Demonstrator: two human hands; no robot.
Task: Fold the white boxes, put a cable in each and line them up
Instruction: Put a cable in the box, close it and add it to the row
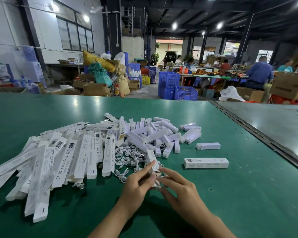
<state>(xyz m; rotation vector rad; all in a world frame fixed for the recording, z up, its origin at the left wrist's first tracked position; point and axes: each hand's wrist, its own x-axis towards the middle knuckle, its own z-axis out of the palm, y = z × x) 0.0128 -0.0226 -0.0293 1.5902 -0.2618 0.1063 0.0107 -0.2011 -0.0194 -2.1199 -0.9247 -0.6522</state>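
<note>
My left hand (139, 182) grips the near end of a white box (151, 158) that points away from me. My right hand (176, 185) works at that same near end, fingers on its flaps; the flaps themselves are mostly hidden. A heap of flat unfolded white boxes (58, 157) lies to the left. White cables (127, 157) are tangled just beyond my hands. One folded box (206, 163) lies alone on the right, with a smaller white piece (208, 146) behind it.
Small white plastic units (162, 134) are piled in the middle of the green table (248, 194). A metal seam (258, 133) divides it from a grey table at the right. Blue crates, cartons and seated people fill the room beyond.
</note>
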